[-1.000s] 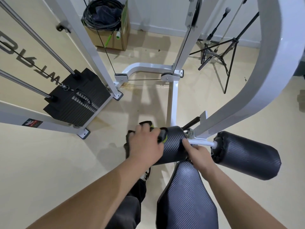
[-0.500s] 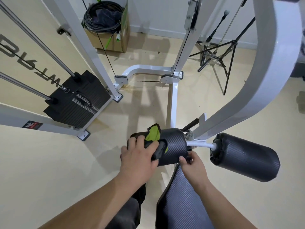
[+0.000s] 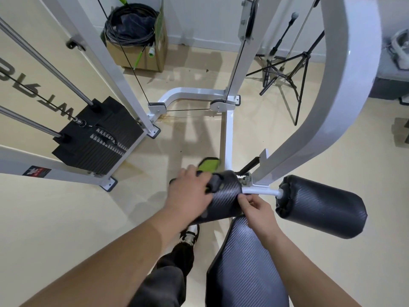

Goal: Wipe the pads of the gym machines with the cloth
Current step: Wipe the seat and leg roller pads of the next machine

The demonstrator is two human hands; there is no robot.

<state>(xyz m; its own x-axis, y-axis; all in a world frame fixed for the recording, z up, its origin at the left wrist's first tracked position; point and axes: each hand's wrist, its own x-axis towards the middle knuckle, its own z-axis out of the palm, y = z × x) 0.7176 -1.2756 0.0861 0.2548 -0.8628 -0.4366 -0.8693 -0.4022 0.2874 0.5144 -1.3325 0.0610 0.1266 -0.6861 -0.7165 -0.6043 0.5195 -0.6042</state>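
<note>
left hand [image 3: 190, 192]: fingers curled over the cloth [image 3: 209, 166], pressing it onto the left roller pad [image 3: 223, 202] | cloth: draped over that pad's outer end, green flap up | right hand [image 3: 257, 209]: fingertips seem to pinch the pad's inner rim, blurred | seat pad [image 3: 245, 267]: just below

Person's kit, from the head view: left hand [image 3: 190, 193] and right hand [image 3: 257, 209] are bare. Left forearm [image 3: 124, 251] and right forearm [image 3: 309, 267] are uncovered right down to the bottom frame edge. One leg shows between the arms in loose black trousers [image 3: 168, 278], plain fabric with soft creases and the cuff bunched at the ankle. Shoe [image 3: 190, 234] below the cuff has a black upper, white panels and white laces. Left hand is motion-blurred, so finer detail there is unreadable.
</note>
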